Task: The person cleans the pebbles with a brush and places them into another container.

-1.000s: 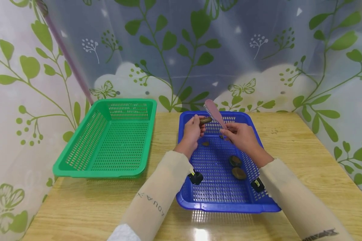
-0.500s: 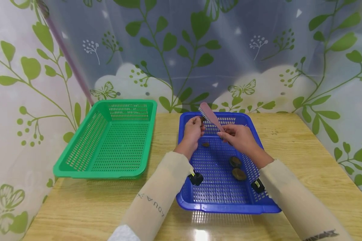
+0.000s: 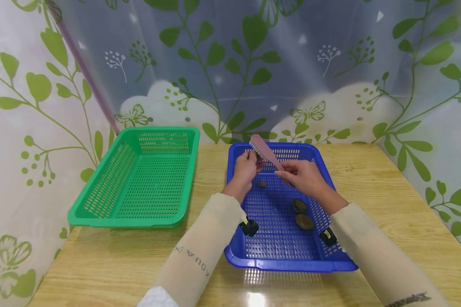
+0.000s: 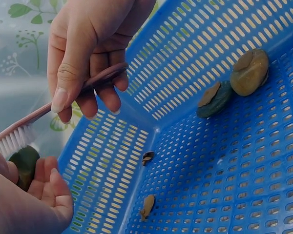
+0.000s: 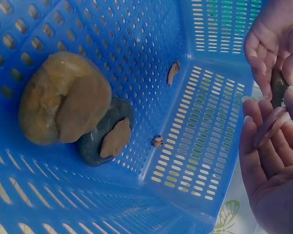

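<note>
Over the far part of the blue basket (image 3: 292,265), my left hand (image 3: 246,170) holds a dark green stone (image 4: 25,165) between thumb and fingers. My right hand (image 3: 303,175) grips the handle of a pink brush (image 3: 264,149), whose white bristles (image 4: 14,141) face down right at the stone. In the head view, brush and fingers mostly hide this stone. Two larger stones lie in the basket below: a dark green one (image 4: 216,100) and a yellow-brown one (image 4: 250,73), each with a dried brown patch on top.
Small brown flakes (image 4: 147,207) lie on the basket floor, one piece (image 4: 147,157) near its far wall. A green basket (image 3: 126,221) stands to the left on the wooden table (image 3: 365,170). Behind hangs a leaf-patterned curtain (image 3: 230,94).
The brush has come left and down, from beside the stone to over it and the left fingers. The stone, sticking out of my left hand earlier, is now mostly covered in the head view.
</note>
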### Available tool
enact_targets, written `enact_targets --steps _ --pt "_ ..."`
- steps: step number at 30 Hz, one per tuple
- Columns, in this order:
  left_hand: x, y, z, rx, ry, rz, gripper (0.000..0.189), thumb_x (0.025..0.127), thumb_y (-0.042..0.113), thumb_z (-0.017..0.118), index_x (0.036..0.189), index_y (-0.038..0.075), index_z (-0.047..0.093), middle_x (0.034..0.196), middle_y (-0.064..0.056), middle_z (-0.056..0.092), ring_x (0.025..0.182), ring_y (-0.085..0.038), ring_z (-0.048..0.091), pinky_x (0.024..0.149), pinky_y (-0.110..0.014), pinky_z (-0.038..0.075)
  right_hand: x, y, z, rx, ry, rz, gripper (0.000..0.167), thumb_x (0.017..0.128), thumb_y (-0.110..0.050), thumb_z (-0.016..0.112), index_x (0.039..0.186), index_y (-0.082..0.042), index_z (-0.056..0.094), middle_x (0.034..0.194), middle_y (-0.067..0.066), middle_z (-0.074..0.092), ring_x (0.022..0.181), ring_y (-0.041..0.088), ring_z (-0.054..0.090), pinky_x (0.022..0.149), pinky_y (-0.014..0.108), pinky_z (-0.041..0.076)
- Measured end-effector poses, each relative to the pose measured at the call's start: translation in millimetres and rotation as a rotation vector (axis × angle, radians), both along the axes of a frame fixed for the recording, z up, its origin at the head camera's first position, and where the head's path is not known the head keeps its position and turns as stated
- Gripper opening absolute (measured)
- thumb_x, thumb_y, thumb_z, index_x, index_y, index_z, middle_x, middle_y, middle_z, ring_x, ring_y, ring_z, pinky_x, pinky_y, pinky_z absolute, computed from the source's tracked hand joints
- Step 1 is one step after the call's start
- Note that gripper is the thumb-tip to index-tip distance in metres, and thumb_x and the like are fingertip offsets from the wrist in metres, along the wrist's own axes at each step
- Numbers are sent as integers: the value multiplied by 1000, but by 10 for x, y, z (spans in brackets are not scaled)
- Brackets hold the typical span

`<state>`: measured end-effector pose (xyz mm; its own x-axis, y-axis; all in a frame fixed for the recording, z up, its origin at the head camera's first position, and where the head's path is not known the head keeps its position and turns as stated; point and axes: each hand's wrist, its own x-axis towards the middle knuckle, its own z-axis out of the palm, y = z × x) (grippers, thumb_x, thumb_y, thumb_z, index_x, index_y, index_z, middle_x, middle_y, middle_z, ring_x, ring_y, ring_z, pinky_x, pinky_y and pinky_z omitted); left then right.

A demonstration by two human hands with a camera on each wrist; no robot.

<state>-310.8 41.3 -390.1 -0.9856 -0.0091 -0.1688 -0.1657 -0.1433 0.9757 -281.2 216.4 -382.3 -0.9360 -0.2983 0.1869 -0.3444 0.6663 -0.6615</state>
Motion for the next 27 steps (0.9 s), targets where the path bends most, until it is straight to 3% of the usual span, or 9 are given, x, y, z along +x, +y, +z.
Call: enact_targets --steps 4,12,17,21,27 --pt "-5 -2 -7 -21 10 18 38 107 22 37 131 1 56 117 -17 64 100 -24 64 82 -31 52 9 -1 7 -1 -7 4 21 95 -24 64 102 -4 70 68 5 64 54 16 50 46 28 39" --pt "-7 1 -1 -54 30 52 34 104 20 46 131 4 60 115 -14 66 99 -22 64 77 -28 50 7 8 15 8 -26 -64 25 95 -25 64 105 -3 70 72 10 68 56 17 52 49 29 42" --pt "-13 3 -1 -47 41 48 34 104 19 46 132 5 59 112 -14 69 90 -15 65 85 -34 52 -4 27 8 12 -34 -109 27 96 -26 63 107 -3 69 78 14 70 60 17 56 51 29 44" --pt "-20 7 -12 -14 46 44 34 104 22 45 128 4 61 108 -14 71 80 -11 65 79 -31 52 1 38 5 23 -24 -144 33 97 -28 61 114 -1 68 85 15 73 64 16 64 53 30 46" --pt "-21 14 -15 10 42 35 38 105 28 42 124 0 62 108 -15 71 93 -23 70 82 -35 55 -3 17 6 14 -8 -128 34 96 -28 62 115 0 67 82 13 72 62 18 62 53 30 46"
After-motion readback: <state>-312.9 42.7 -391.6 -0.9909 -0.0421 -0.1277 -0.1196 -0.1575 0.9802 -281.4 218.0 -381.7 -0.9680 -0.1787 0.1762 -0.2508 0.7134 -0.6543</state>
